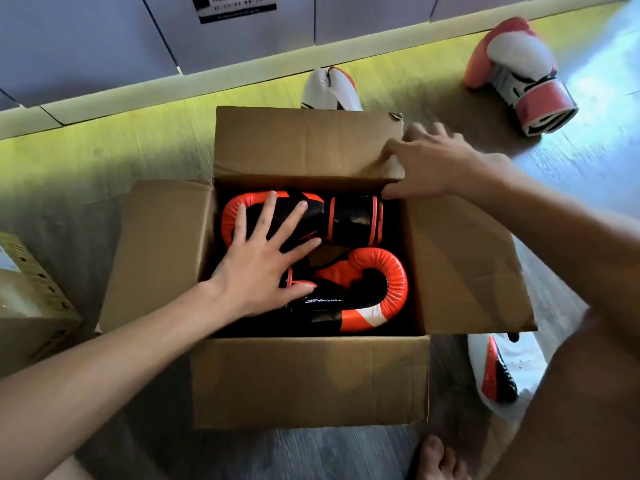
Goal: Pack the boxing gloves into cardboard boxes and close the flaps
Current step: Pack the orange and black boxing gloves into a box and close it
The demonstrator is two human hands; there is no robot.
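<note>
The wooden floor (588,174) carries everything here. In the middle of it sits the open cardboard box (311,338), with all 4 flaps unfolded: the far flap (304,143) stands upright, the left flap (159,251) and right flap (460,265) spread outward, and the near flap (308,379) hangs down toward the person. Another box (31,299) stands at the left edge.

Inside the open box lie 2 orange-and-black gloves side by side, pointing opposite ways: the far glove (349,220) with its cuff to the right, the near glove (374,289) with its padded end to the right. 3 white-and-red gloves lie out on the floor: 1 well off to the far right (519,74), 1 half hidden behind the far flap (330,88), 1 beside the box's near right corner (498,368).

The left hand (256,268) lies flat, fingers spread, pressing on both boxed gloves. The right hand (433,164) has its fingers curled round the right edge of the far flap, thumb at the box's far right corner.

This looks like the handover from packing to closing: the pair is seated and the 1st flap is in grip. The next move probably calls for lifting the left hand clear, then folding the far flap down.
</note>
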